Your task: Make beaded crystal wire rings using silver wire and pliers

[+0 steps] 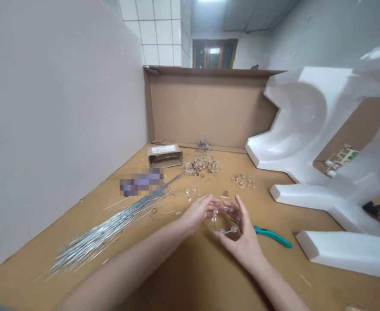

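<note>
My left hand [200, 211] and my right hand [241, 235] meet over the brown table, both closed on a small ring of wire strung with clear beads [224, 221]. The left fingers pinch its left side. The right hand cups it from the right, thumb and fingers curled round it. A long bundle of thin silver wires [108, 231] lies to the left of my left forearm.
Teal-handled pliers [272, 236] lie just right of my right hand. Loose clear beads and rings [202, 164] are scattered further back, near a small cardboard box [164, 155]. White foam blocks [322, 142] fill the right side. A cardboard panel [209, 108] stands behind, a white wall [47, 121] at left.
</note>
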`<state>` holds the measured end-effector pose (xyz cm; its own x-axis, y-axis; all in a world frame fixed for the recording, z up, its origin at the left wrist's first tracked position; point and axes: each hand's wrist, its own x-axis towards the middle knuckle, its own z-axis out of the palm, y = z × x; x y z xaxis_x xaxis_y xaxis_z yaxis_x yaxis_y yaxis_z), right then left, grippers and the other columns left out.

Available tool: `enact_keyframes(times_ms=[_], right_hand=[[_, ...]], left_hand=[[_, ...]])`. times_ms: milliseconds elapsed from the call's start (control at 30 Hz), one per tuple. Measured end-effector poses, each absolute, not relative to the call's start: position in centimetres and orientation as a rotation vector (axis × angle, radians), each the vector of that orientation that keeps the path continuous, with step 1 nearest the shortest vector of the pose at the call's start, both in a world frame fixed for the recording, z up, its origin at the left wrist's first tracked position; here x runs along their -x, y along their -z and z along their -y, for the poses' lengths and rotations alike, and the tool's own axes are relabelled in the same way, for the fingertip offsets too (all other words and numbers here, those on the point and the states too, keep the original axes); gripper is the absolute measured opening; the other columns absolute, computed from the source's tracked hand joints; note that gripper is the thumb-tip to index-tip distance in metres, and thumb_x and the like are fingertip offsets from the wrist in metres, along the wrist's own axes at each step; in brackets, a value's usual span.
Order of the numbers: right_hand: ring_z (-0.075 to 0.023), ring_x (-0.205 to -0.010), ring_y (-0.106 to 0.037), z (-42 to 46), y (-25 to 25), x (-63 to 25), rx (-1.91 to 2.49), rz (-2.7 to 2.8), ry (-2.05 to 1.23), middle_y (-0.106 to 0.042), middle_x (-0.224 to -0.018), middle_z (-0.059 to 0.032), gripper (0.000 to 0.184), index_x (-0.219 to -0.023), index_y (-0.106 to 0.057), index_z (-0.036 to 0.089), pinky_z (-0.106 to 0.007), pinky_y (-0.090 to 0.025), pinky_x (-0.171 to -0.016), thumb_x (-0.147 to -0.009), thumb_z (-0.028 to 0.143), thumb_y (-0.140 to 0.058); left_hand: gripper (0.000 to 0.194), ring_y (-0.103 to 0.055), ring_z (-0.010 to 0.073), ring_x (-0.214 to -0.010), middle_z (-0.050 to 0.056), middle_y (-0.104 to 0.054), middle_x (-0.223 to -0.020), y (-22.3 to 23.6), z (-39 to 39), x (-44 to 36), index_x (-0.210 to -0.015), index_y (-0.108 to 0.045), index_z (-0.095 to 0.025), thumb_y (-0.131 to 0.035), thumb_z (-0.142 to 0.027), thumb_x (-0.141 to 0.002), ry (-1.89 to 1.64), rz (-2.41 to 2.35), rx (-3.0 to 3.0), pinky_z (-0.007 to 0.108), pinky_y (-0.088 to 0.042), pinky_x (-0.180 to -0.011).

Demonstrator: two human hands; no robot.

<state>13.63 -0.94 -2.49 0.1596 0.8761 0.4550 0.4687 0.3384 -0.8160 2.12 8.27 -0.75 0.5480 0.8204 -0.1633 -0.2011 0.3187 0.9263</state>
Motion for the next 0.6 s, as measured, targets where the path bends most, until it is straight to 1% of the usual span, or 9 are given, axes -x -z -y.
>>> enact_keyframes(times_ms=[67,100,167,233,300,333,400,500,600], right_hand=[[-0.0219,-0.112,-0.047,0.9,2.8,-13.5,1.344,1.475,-0.49,-0.042,-0.127,-0.0108,0.088,-0.136,-0.01,0.026,-0.042,-0.038,-0.095,-0.067,0.029,-0.064],[-0.0223,-0.111,-0.047,0.9,2.9,-13.4,1.365,1.482,-0.51,-0.041,-0.128,-0.0111,0.088,-0.136,-0.011,0.026,-0.043,-0.038,-0.094,-0.067,0.03,-0.064],[-0.0225,-0.111,-0.047,1.0,3.2,-13.1,1.379,1.503,-0.551,-0.041,-0.129,-0.0111,0.086,-0.136,-0.013,0.026,-0.043,-0.039,-0.093,-0.066,0.03,-0.064],[-0.0221,-0.112,-0.046,1.2,3.5,-12.8,1.365,1.526,-0.589,-0.041,-0.129,-0.0109,0.084,-0.135,-0.014,0.025,-0.042,-0.038,-0.094,-0.067,0.029,-0.063],[-0.0219,-0.115,-0.044,1.3,3.9,-12.5,1.344,1.57,-0.626,-0.04,-0.13,-0.0115,0.082,-0.136,-0.013,0.024,-0.042,-0.036,-0.096,-0.07,0.027,-0.061],[-0.0219,-0.117,-0.042,1.3,4.1,-12.4,1.342,1.601,-0.639,-0.038,-0.132,-0.0119,0.081,-0.136,-0.012,0.024,-0.042,-0.035,-0.097,-0.07,0.026,-0.06],[-0.022,-0.121,-0.038,1.2,4.7,-12.3,1.358,1.68,-0.655,-0.034,-0.135,-0.0124,0.081,-0.136,-0.011,0.022,-0.042,-0.033,-0.099,-0.07,0.024,-0.059],[-0.0213,-0.124,-0.033,1.1,5.4,-12.4,1.412,1.812,-0.667,-0.03,-0.138,-0.0121,0.084,-0.137,-0.01,0.021,-0.04,-0.031,-0.1,-0.069,0.024,-0.06],[-0.0224,-0.126,-0.029,1.4,4.9,-12.9,1.511,1.901,-0.64,-0.029,-0.139,-0.0111,0.09,-0.138,-0.008,0.022,-0.04,-0.031,-0.1,-0.066,0.027,-0.062]], left_hand=[[0.018,-0.055,0.0157,-0.089,0.009,-0.058,-0.1,0.6,-8.5,-1.2,-0.091,-0.055,-0.013,-0.046,-0.023,-0.079,-0.829,-0.766,-1.317,0.027,-0.043,-0.076],[0.021,-0.054,0.0168,-0.093,0.009,-0.057,-0.103,0.6,-8.4,-0.6,-0.096,-0.055,-0.014,-0.045,-0.02,-0.078,-0.842,-0.777,-1.46,0.029,-0.041,-0.081],[0.033,-0.051,0.0188,-0.102,0.008,-0.057,-0.109,0.6,-7.4,0.9,-0.108,-0.051,-0.018,-0.044,-0.014,-0.076,-0.826,-0.777,-1.742,0.033,-0.036,-0.091],[0.048,-0.047,0.0216,-0.109,0.007,-0.054,-0.116,0.7,-6.0,2.3,-0.118,-0.046,-0.02,-0.043,-0.009,-0.071,-0.741,-0.775,-1.965,0.037,-0.032,-0.095],[0.062,-0.041,0.0233,-0.115,0.008,-0.046,-0.126,1.0,-4.8,3.5,-0.126,-0.037,-0.02,-0.043,-0.006,-0.066,-0.67,-0.715,-2.127,0.038,-0.029,-0.097],[0.068,-0.039,0.024,-0.116,0.009,-0.043,-0.129,1.2,-4.4,3.9,-0.129,-0.032,-0.019,-0.044,-0.006,-0.064,-0.657,-0.7,-2.172,0.038,-0.029,-0.098],[0.073,-0.038,0.0256,-0.117,0.012,-0.04,-0.13,1.6,-4.2,4.4,-0.132,-0.027,-0.018,-0.049,-0.009,-0.062,-0.634,-0.709,-2.224,0.039,-0.028,-0.098],[0.074,-0.039,0.0262,-0.115,0.01,-0.043,-0.127,1.9,-4.7,4.8,-0.13,-0.029,-0.02,-0.053,-0.014,-0.06,-0.607,-0.661,-2.291,0.04,-0.026,-0.098],[0.067,-0.042,0.0264,-0.111,0.008,-0.048,-0.121,2.0,-5.3,5.1,-0.125,-0.035,-0.023,-0.056,-0.02,-0.063,-0.571,-0.614,-2.328,0.041,-0.025,-0.098]])
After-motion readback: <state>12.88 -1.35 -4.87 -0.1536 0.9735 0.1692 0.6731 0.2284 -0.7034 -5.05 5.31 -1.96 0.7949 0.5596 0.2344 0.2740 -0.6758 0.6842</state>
